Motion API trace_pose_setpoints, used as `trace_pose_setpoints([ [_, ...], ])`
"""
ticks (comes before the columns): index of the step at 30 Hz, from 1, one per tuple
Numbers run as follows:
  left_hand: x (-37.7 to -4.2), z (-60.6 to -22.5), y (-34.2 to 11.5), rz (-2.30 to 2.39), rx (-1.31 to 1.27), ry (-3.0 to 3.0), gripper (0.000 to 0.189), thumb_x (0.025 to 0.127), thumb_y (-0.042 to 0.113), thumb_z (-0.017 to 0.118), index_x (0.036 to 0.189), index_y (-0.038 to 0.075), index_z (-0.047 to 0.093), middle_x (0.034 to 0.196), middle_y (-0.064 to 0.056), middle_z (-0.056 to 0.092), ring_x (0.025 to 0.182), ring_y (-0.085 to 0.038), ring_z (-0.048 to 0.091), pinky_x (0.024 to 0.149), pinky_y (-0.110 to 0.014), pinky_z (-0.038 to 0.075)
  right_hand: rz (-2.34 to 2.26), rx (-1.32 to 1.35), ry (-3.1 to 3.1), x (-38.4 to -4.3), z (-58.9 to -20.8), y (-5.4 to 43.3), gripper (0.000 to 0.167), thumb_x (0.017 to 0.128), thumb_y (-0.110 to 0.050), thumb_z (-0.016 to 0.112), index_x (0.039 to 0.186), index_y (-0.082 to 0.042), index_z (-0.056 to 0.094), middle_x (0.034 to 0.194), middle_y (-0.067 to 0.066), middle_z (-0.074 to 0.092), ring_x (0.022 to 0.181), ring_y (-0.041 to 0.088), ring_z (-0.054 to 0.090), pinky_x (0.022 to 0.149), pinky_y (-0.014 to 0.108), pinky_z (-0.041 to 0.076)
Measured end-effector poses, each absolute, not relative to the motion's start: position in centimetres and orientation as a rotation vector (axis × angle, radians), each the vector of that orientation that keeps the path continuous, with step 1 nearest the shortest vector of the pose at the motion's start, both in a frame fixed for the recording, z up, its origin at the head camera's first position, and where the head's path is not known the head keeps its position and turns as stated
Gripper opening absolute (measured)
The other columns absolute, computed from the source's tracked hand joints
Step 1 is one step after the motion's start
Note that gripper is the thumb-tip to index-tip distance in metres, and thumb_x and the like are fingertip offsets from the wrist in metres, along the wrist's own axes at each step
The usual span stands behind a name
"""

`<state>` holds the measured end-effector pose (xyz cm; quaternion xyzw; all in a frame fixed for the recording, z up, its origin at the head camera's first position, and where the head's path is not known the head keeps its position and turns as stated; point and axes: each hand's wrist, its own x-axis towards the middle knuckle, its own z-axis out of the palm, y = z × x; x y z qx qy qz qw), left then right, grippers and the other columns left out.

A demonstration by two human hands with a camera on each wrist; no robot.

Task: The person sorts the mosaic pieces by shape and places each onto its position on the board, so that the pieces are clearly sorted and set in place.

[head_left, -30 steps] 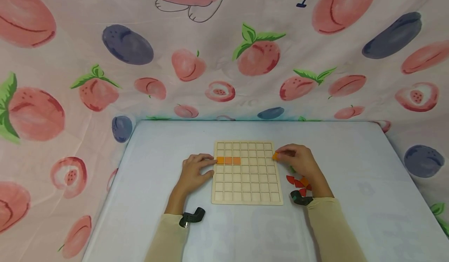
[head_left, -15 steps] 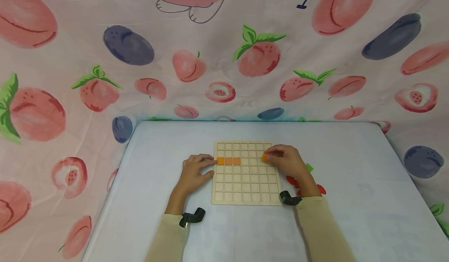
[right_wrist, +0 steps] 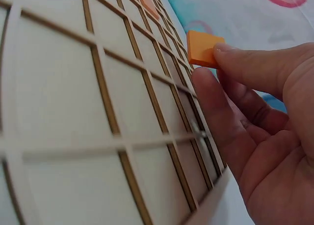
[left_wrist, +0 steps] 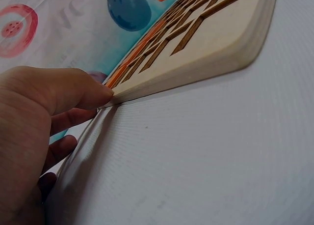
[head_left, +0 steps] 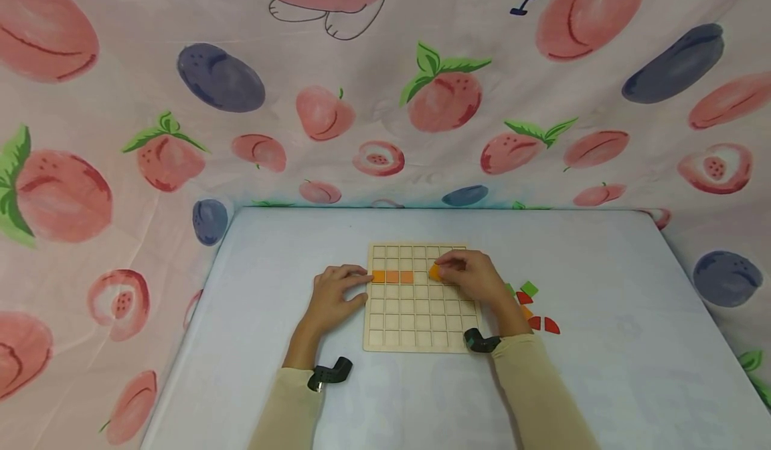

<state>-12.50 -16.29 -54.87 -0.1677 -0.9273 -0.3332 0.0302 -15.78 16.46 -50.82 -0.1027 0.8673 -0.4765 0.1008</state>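
Both forearms [head_left: 540, 393] reach forward, the left hand [head_left: 333, 296] with its forefinger stretched inward and thumb held apart below it, the right hand [head_left: 474, 276] bent inward, thumb and finger pinching.

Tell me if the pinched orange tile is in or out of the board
Out: the right wrist view shows the orange tile pinched in the right hand, above the board.

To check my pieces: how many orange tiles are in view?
5: three tiles in a row on the board, a fourth tile pinched in the right hand, a fifth tile partly hidden by the right forearm. More may be hidden there.
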Motion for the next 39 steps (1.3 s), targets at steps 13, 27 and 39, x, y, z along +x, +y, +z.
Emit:
trace_pose_setpoints([
  [13,-12.5,-54.9,-16.3,-1.03,-0.525,-2.857,0.034,0.088,0.025,0.075,0.122,0.024,0.076,0.13,0.005,0.067,0.118,-0.022,0.053,0.098,-0.049,0.033,-1.525,-0.317,2.47,-16.5,-52.0,14.3,0.018,0.093,-0.016,0.074,0.109,-0.009,0.076,0.104,0.009,0.077,0.086,0.015,0.069,0.08,0.029,0.053],
  [27,-12.5,-55.0,-16.3,-1.02,-0.517,-2.852,0.035,0.087,0.025,0.076,0.122,0.024,0.076,0.129,0.005,0.067,0.118,-0.021,0.054,0.1,-0.05,0.033,-1.473,-0.252,2.481,-16.8,-53.0,14.0,0.012,0.094,-0.021,0.074,0.105,-0.017,0.078,0.092,0.003,0.073,0.073,0.021,0.057,0.068,0.032,0.048],
  [39,-12.4,-54.9,-16.2,-1.008,-0.508,-2.87,0.035,0.088,0.025,0.076,0.123,0.024,0.076,0.129,0.005,0.067,0.119,-0.022,0.054,0.1,-0.051,0.034,-1.385,-0.314,2.54,-16.9,-53.3,14.0,0.01,0.094,-0.022,0.074,0.103,-0.02,0.079,0.085,0.0,0.068,0.069,0.019,0.054,0.066,0.032,0.046],
])
